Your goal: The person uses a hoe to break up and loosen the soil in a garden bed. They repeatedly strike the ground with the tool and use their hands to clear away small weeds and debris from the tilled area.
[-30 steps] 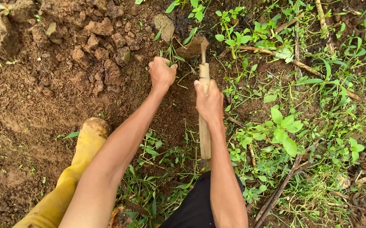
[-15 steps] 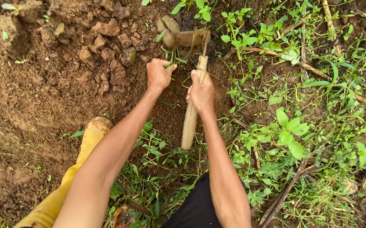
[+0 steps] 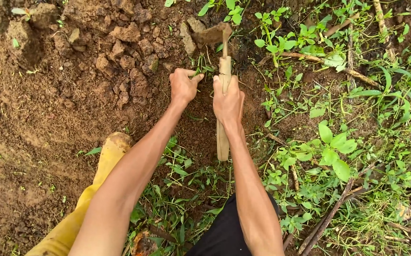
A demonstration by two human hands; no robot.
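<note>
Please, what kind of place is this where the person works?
Probably a garden plot or small field outdoors. Loose brown soil lies dug up in clods, green weeds cover the ground beside it, and the right hand holds a small wooden-handled hoe, while the left hand grips grass.

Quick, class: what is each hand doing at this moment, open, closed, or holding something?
Left hand: closed in a fist around a tuft of grass at the soil.
Right hand: closed around the wooden handle of the hand hoe.
</note>
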